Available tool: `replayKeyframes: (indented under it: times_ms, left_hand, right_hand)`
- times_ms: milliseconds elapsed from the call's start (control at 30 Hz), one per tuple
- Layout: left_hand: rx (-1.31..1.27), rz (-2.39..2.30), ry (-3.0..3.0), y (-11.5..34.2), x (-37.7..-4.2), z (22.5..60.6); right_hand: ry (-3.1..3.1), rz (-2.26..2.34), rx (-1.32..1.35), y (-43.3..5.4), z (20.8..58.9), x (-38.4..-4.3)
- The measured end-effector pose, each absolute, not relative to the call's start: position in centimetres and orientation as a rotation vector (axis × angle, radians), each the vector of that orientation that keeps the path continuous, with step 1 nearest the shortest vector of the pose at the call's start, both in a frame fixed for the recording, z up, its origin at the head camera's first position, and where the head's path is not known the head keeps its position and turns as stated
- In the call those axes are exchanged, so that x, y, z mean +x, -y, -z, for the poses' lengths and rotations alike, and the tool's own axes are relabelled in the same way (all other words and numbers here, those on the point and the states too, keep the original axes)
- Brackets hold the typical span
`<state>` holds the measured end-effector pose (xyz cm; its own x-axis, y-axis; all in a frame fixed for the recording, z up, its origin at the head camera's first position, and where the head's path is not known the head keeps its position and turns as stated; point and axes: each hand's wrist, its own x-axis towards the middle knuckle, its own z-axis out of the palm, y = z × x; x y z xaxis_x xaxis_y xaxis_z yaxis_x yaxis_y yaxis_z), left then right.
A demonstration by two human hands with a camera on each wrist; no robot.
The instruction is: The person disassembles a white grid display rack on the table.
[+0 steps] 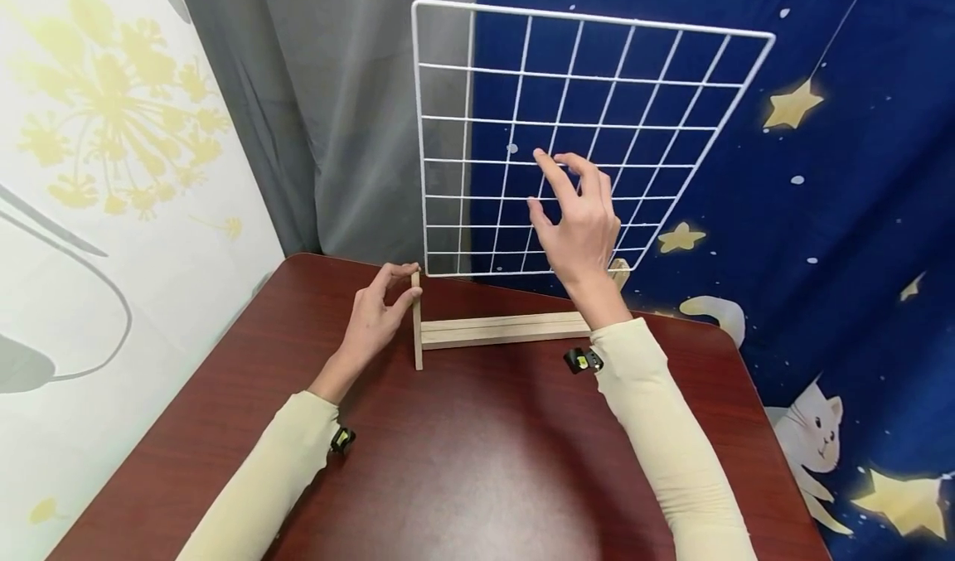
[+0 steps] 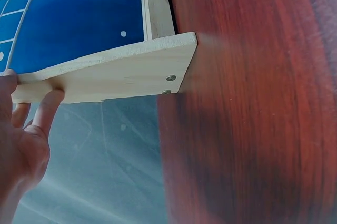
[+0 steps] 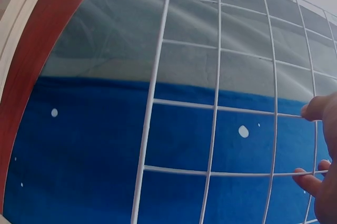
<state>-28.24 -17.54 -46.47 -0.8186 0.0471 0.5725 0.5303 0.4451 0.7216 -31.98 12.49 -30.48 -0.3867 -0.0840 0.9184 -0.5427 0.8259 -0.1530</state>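
Observation:
My left hand (image 1: 373,316) pinches the far end of a wooden side board (image 1: 417,329), thumb on one face and fingers at its tip. That board joins a long wooden crossbar (image 1: 500,330); two screws (image 2: 170,78) show on its outer face in the left wrist view. A white wire grid (image 1: 485,162) stands upright over the wooden frame, its lower left corner beside my left fingertips. My right hand (image 1: 578,221) is raised at the grid's middle, fingers spread and lightly bent, fingertips right at the wires. Behind my right hand, another wooden piece (image 1: 619,273) is partly hidden.
The dark red table (image 1: 462,453) lies under the frame, its far edge close behind it. Grey (image 1: 373,113) and blue star-patterned curtains (image 1: 746,213) hang at the back. A white patterned panel (image 1: 149,238) borders the left side.

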Motion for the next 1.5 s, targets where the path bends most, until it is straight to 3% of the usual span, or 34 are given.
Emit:
replayKeyframes:
  times_ms: [567,867,1233,1500]
  left_hand:
    - [-0.531,1.362,2.143,17.8,-27.8,46.6]
    - [-0.581,1.23,2.175,18.4,-27.1,46.5]
    - [-0.556,1.478,2.13,17.3,-26.0,46.4]
    - [-0.604,1.398,2.068,17.1,-25.3,46.6]
  right_hand:
    - [1.931,-0.563,0.49,-17.5,29.2,-29.8]
    - [2.032,-0.587,0.53,-20.9,30.5,-29.1]
    - [2.165,-0.512,0.478,-25.8,33.3,-27.6]
    - [2.29,-0.434,0.422,-29.4,35.4,-26.6]
